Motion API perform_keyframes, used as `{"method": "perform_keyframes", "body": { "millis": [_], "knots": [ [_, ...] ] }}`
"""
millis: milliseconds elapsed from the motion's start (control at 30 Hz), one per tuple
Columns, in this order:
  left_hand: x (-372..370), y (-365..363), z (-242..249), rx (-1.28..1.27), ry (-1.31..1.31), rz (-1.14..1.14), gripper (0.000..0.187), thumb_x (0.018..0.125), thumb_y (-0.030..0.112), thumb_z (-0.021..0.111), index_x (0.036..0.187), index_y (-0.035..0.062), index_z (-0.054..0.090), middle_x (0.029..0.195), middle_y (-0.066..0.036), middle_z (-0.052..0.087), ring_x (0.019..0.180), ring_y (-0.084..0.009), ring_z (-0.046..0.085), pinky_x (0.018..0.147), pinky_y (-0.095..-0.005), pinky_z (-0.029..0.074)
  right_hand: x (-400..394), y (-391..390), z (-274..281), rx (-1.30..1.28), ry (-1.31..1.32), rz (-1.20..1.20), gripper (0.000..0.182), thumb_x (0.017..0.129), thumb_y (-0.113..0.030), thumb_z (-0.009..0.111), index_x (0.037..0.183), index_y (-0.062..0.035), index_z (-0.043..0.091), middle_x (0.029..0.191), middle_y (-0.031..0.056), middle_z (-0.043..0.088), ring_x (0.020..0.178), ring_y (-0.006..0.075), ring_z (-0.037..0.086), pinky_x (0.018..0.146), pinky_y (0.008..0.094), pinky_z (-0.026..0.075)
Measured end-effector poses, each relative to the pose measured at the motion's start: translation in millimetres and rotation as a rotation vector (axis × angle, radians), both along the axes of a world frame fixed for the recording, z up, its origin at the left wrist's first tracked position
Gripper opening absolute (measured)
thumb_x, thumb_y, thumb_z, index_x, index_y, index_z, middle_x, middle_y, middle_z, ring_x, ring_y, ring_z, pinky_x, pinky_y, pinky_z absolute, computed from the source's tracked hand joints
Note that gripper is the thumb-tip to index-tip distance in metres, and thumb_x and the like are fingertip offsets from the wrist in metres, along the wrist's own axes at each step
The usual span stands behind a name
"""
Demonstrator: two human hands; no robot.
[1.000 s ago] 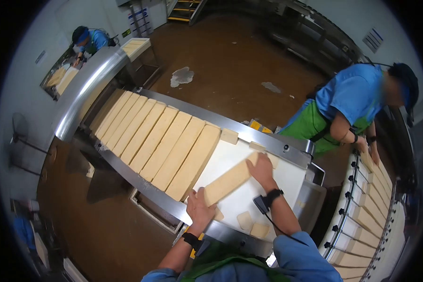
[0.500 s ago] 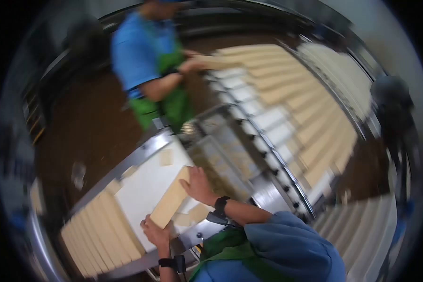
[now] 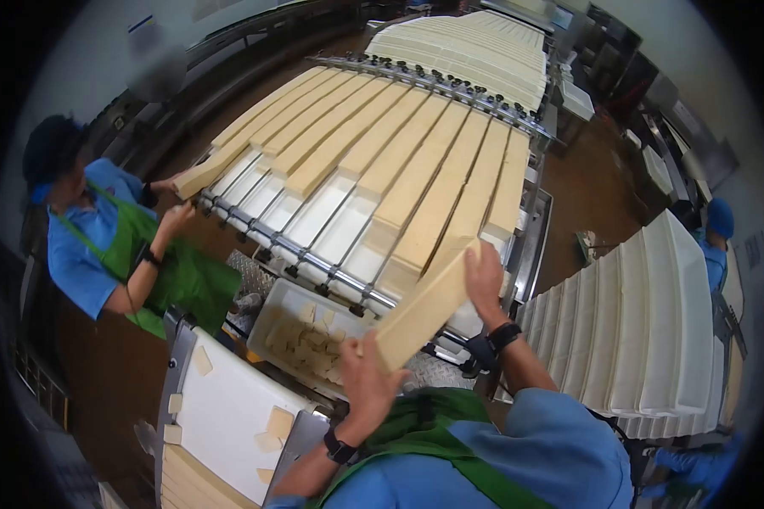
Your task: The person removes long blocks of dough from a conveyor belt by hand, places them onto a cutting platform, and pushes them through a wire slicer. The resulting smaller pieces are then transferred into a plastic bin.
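A long pale-yellow block [image 3: 424,310], which looks like cheese, is held aslant in front of me at chest height. My left hand [image 3: 369,382] is closed around its near lower end. My right hand [image 3: 484,280] grips the far upper end. Beyond it, rows of similar long blocks [image 3: 390,153] lie side by side on a rack of white lanes [image 3: 331,222] with metal rails. In this view the held block overlaps the near right corner of that rack.
Below left is a white board [image 3: 225,407] with small offcuts and more blocks [image 3: 195,483]. A bin [image 3: 289,301] of scraps sits beneath the rack. A person [image 3: 110,229] at left handles another block. Stacked white trays [image 3: 628,314] stand at right.
The block has been lifted off the white board and carried right, toward the rack, in both hands. My view has turned right. The person opposite still holds a block at the rack's edge.
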State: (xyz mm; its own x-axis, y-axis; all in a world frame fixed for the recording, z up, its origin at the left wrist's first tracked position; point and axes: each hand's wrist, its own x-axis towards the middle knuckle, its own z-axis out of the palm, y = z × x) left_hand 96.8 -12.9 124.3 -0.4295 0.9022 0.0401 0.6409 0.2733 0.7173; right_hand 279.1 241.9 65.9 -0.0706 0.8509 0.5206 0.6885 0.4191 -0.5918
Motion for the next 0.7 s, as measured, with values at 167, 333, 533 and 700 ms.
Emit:
{"method": "perform_keyframes", "body": {
  "millis": [167, 333, 533, 700],
  "knots": [
    [55, 39, -14, -0.153, -0.309, -0.332, 0.086, 0.079, 0.022, 0.090, 0.148, 0.0053, 0.042, 0.127, -0.026, 0.043, 0.120, -0.0456, 0.051, 0.104, -0.0481, 0.045, 74, 53, -19, -0.170, 0.047, 0.136, 0.035, 0.102, -0.029, 0.058, 0.120, -0.0002, 0.065, 0.109, 0.0220, 0.068, 0.107, 0.0423, 0.064, 0.092, 0.0488, 0.050],
    [74, 67, -80, -0.352, -0.559, -0.387, 0.077, 0.085, 0.019, 0.085, 0.147, 0.0037, 0.043, 0.128, -0.023, 0.045, 0.115, -0.0353, 0.056, 0.094, -0.0425, 0.054, 81, 85, -50, -0.288, -0.274, 0.213, 0.037, 0.100, -0.030, 0.058, 0.119, 0.0003, 0.065, 0.111, 0.0224, 0.067, 0.110, 0.0424, 0.063, 0.097, 0.0505, 0.048],
    [92, 115, -86, -0.274, -0.921, -0.180, 0.070, 0.093, 0.008, 0.076, 0.150, 0.0052, 0.037, 0.124, -0.017, 0.044, 0.099, -0.0248, 0.066, 0.070, -0.0326, 0.066, 75, 83, -32, 0.034, -0.281, -0.052, 0.039, 0.090, -0.016, 0.069, 0.126, 0.0005, 0.062, 0.127, 0.0236, 0.057, 0.124, 0.0399, 0.051, 0.108, 0.0526, 0.039],
    [99, 122, -121, -0.143, -0.721, -0.168, 0.077, 0.093, 0.005, 0.075, 0.154, 0.0076, 0.028, 0.123, -0.016, 0.040, 0.098, -0.0263, 0.066, 0.072, -0.0341, 0.066, 105, 46, -34, -0.058, -0.140, 0.227, 0.045, 0.091, -0.017, 0.071, 0.132, -0.0017, 0.061, 0.139, 0.0242, 0.051, 0.134, 0.0437, 0.045, 0.115, 0.0520, 0.034]
  ]
}}
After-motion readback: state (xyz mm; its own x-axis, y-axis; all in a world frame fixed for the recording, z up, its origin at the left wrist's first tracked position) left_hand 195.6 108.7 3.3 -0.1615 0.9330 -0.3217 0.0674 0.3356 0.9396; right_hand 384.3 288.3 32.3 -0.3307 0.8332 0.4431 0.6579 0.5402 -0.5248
